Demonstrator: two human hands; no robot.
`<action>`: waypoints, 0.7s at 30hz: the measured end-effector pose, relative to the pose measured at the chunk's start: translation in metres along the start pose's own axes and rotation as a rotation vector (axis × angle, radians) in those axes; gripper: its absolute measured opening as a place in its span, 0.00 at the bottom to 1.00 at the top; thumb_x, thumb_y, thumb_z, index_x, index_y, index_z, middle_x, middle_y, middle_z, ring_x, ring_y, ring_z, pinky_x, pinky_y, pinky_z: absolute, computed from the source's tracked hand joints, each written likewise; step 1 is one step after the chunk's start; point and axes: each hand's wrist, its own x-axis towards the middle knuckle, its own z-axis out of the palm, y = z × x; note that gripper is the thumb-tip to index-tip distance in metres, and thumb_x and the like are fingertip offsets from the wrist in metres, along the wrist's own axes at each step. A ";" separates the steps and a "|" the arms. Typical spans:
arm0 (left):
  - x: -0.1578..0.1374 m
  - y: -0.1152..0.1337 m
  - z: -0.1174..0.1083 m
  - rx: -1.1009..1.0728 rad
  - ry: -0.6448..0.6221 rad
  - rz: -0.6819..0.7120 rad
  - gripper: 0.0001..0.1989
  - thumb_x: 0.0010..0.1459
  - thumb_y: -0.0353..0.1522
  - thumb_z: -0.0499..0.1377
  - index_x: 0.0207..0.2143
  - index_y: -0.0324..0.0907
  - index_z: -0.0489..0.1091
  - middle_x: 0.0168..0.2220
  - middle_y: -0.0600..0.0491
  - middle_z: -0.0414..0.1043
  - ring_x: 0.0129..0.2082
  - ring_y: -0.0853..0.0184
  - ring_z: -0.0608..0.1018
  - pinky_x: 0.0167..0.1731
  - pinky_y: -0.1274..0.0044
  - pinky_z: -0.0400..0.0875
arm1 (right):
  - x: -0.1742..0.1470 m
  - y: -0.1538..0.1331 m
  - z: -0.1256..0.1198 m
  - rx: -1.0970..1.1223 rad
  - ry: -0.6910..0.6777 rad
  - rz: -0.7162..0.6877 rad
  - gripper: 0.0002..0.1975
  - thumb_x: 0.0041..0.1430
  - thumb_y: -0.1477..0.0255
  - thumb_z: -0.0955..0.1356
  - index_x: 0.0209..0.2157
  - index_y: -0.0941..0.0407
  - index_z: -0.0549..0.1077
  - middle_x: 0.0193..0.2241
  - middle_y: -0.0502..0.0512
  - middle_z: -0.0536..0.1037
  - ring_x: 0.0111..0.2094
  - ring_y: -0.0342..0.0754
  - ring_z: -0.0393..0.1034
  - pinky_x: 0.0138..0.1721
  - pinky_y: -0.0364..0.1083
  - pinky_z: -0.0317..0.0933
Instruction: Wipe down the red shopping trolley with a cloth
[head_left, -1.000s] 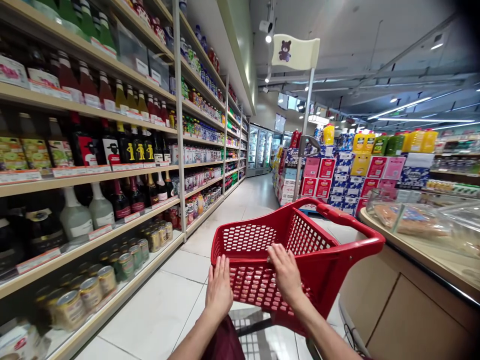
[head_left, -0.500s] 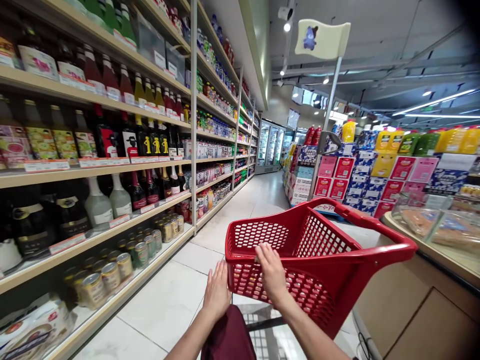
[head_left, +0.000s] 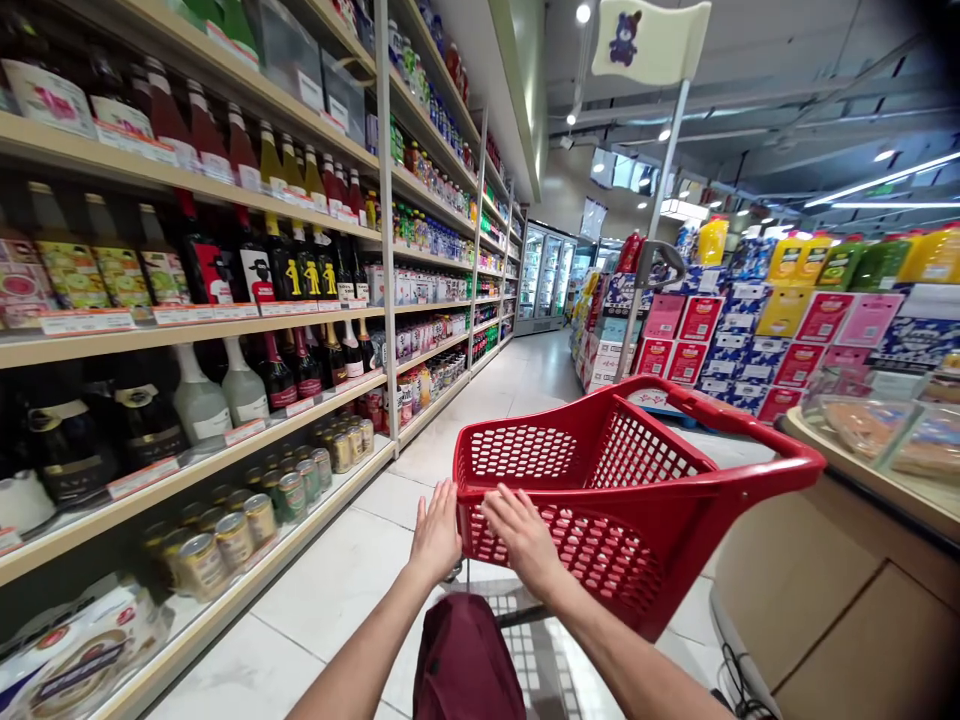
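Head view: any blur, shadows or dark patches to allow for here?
In the head view, the cans at lower left look soft; in that view, the upper right corner goes black; in the head view, a latticed shadow lies on the floor below the red cart, while left hand and right hand look fairly clear.

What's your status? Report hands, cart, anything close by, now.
Left hand open at red cart's corner; right hand open along its near side; firm contact unclear. Bottle shelves to the left, counter close on the handle side.
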 end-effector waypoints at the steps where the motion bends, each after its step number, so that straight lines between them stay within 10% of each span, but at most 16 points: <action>1: 0.005 0.004 -0.001 -0.002 -0.017 0.028 0.39 0.41 0.22 0.46 0.59 0.34 0.42 0.63 0.49 0.38 0.61 0.68 0.41 0.58 0.66 0.36 | -0.001 0.003 0.000 -0.009 0.005 0.015 0.19 0.57 0.78 0.59 0.51 0.53 0.64 0.53 0.53 0.65 0.58 0.48 0.50 0.56 0.53 0.46; 16: 0.006 0.029 -0.004 0.048 -0.063 0.036 0.38 0.42 0.21 0.45 0.59 0.36 0.43 0.62 0.48 0.44 0.61 0.67 0.45 0.58 0.64 0.36 | -0.048 0.054 -0.028 -0.087 0.085 0.014 0.19 0.56 0.81 0.57 0.44 0.52 0.70 0.46 0.49 0.72 0.55 0.44 0.56 0.53 0.48 0.53; 21: 0.004 0.043 -0.003 0.056 -0.030 0.025 0.38 0.41 0.21 0.45 0.59 0.36 0.44 0.61 0.48 0.45 0.61 0.67 0.44 0.58 0.65 0.37 | -0.038 0.073 -0.050 -0.124 0.105 0.206 0.22 0.57 0.81 0.54 0.52 0.56 0.63 0.54 0.55 0.63 0.58 0.48 0.48 0.55 0.53 0.50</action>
